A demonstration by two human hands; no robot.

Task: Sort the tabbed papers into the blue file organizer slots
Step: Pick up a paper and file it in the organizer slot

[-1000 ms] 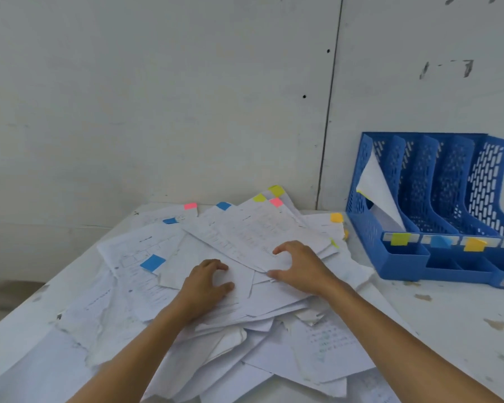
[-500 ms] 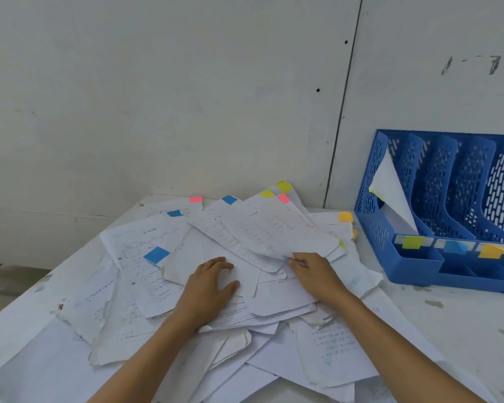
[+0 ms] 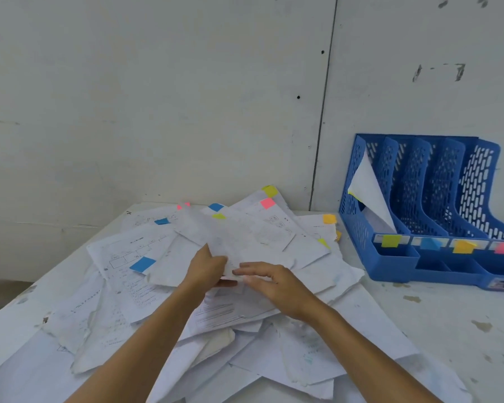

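Note:
A loose heap of white papers (image 3: 128,274) with coloured tabs covers the table's middle. My left hand (image 3: 207,269) grips the near edge of a top sheet (image 3: 245,237) that is lifted a little off the heap. My right hand (image 3: 271,283) lies beside it with its fingers stretched toward the same edge, touching the paper. The blue file organizer (image 3: 437,205) stands at the right against the wall, with green, blue, orange and pink tabs on its front slots. One white sheet (image 3: 367,190) leans in its leftmost slot.
A white wall rises right behind the table and the organizer. The white table (image 3: 448,324) shows bare, stained surface to the right of the heap and in front of the organizer. The table's left edge runs diagonally at the far left.
My left hand has moved from pressing flat on the heap to gripping the top sheet's edge. The sheet has lifted. My right hand has slid left to meet it.

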